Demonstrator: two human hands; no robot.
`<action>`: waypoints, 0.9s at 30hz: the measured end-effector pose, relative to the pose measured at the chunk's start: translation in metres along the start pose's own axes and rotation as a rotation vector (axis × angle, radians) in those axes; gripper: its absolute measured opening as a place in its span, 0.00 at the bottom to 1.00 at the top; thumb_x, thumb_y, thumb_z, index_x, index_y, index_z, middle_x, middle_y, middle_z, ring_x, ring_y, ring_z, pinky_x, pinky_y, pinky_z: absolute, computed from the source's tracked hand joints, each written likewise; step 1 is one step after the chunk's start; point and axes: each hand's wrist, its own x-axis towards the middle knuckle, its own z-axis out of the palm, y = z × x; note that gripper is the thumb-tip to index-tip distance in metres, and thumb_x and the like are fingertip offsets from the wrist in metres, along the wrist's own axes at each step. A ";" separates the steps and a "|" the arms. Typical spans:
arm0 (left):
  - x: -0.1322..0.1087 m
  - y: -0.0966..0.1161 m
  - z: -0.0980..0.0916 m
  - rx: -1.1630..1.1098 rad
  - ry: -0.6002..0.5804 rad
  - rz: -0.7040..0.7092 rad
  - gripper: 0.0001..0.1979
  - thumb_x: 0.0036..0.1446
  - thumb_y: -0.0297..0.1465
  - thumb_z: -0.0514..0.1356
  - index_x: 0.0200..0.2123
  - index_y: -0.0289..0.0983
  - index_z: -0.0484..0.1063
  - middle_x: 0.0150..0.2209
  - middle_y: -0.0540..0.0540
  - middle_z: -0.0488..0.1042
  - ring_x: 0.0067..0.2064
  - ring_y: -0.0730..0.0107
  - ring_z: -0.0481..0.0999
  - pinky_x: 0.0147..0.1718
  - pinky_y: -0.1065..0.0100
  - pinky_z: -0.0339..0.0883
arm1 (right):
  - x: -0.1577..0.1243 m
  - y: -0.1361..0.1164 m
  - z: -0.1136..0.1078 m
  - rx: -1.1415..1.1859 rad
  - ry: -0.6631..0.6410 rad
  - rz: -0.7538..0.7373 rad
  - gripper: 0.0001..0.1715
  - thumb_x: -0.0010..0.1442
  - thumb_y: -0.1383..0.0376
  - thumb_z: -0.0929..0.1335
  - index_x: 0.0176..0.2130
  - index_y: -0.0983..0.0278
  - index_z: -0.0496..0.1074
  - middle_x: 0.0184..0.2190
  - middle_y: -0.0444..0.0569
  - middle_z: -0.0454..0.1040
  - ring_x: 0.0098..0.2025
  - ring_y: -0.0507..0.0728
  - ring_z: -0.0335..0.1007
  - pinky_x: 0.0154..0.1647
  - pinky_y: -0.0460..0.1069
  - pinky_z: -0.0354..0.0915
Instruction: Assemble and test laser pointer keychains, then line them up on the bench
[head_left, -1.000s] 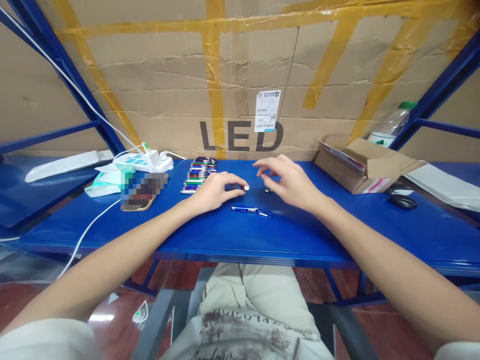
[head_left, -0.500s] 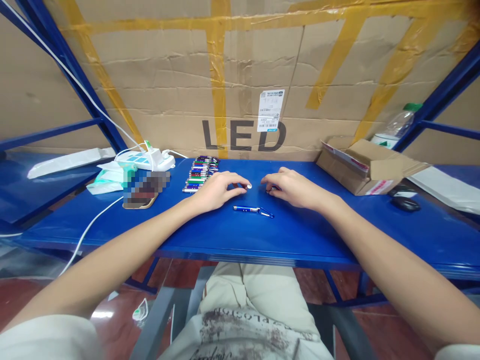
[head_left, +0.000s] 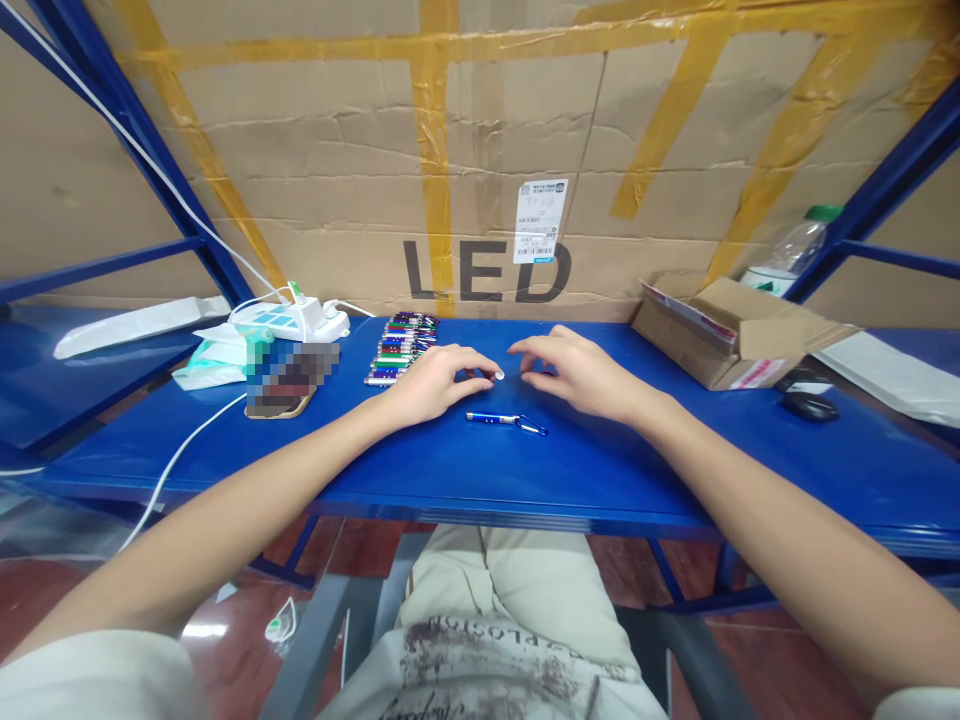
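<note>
My left hand [head_left: 439, 383] rests over the blue table with its thumb and index finger closed on a small round silvery piece [head_left: 499, 376]; most of it is hidden by the fingertips. Across from it, my right hand [head_left: 570, 370] is open, thumb and fingers apart with nothing visible between them. On the table just below both hands lies a blue penlight [head_left: 491, 418] with a carabiner clip [head_left: 531, 426] at its right end. Behind my left hand, several penlights [head_left: 391, 362] in different colours lie side by side in a row.
At the right are an open cardboard box [head_left: 720, 340], a black computer mouse [head_left: 810, 406] and a plastic bottle [head_left: 799, 250]. A phone [head_left: 289, 385], a white power strip [head_left: 274, 318] and a green-white packet [head_left: 221, 355] are at the left. A large cardboard wall [head_left: 337, 150] stands behind.
My right hand has opened its fingers and shifted slightly left; a small dark thing seen under its fingertips before is no longer visible. My left hand has stayed nearly still.
</note>
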 end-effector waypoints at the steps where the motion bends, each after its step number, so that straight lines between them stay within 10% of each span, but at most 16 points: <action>1: 0.000 0.000 0.000 0.004 -0.001 -0.005 0.10 0.71 0.35 0.66 0.52 0.42 0.84 0.51 0.45 0.86 0.50 0.59 0.83 0.54 0.58 0.72 | 0.001 -0.004 -0.001 0.020 0.040 -0.006 0.22 0.71 0.65 0.69 0.62 0.60 0.75 0.47 0.53 0.85 0.49 0.67 0.73 0.51 0.61 0.70; 27: 0.001 0.008 0.001 -0.010 0.006 -0.014 0.09 0.70 0.34 0.67 0.49 0.41 0.84 0.49 0.46 0.86 0.46 0.60 0.82 0.51 0.59 0.72 | 0.003 -0.026 -0.003 0.102 0.166 -0.118 0.19 0.76 0.61 0.67 0.62 0.58 0.75 0.50 0.54 0.85 0.50 0.66 0.73 0.53 0.63 0.72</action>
